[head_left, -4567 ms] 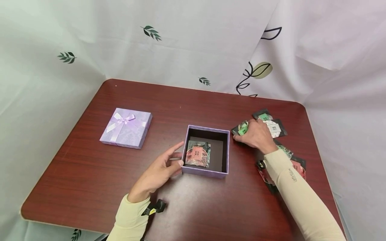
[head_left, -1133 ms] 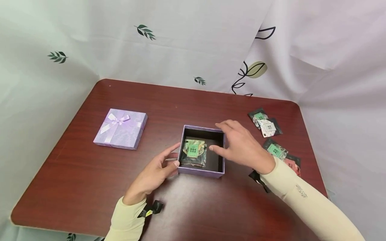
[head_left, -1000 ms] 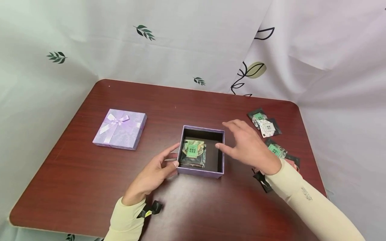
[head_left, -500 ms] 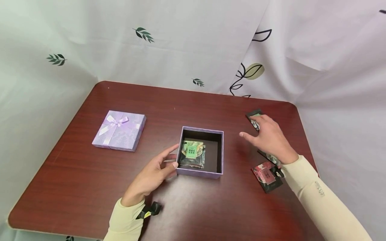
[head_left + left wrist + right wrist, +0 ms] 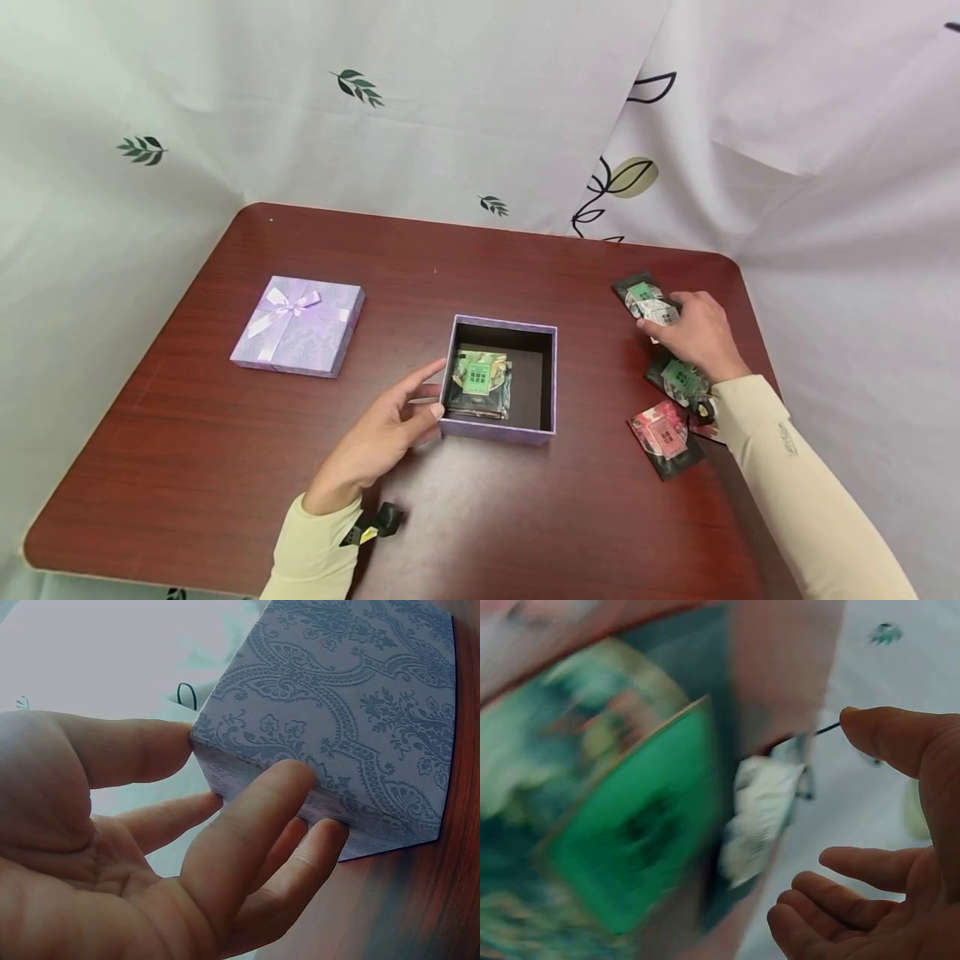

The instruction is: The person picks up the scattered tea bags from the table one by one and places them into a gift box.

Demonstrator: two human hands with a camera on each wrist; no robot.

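Note:
My left hand point(image 5: 378, 442) is at the near left corner of an open purple gift box point(image 5: 495, 432). Its extended fingers and thumb touch the patterned box wall point(image 5: 337, 697) in the left wrist view. A green-labelled sachet point(image 5: 480, 377) lies on top of others at the box's left side. Over at the back right, my right hand point(image 5: 701, 333) reaches over a white-labelled sachet point(image 5: 660, 312), thumb and fingers spread to either side. In the right wrist view those fingers are apart, beyond a large blurred green-labelled sachet point(image 5: 637, 825).
Another green-labelled sachet point(image 5: 633, 290) overlaps the white one. Nearer lie a green sachet point(image 5: 681, 379), a red sachet point(image 5: 663, 437) and one partly hidden under the wrist. The purple lid point(image 5: 300, 329) with a ribbon bow sits at the left of the dark red table point(image 5: 187, 467).
The green-labelled sachet that my right hand grasped earlier now lies in the box. My right hand has left the box and moved right to the white-labelled sachet. The left hand stays put.

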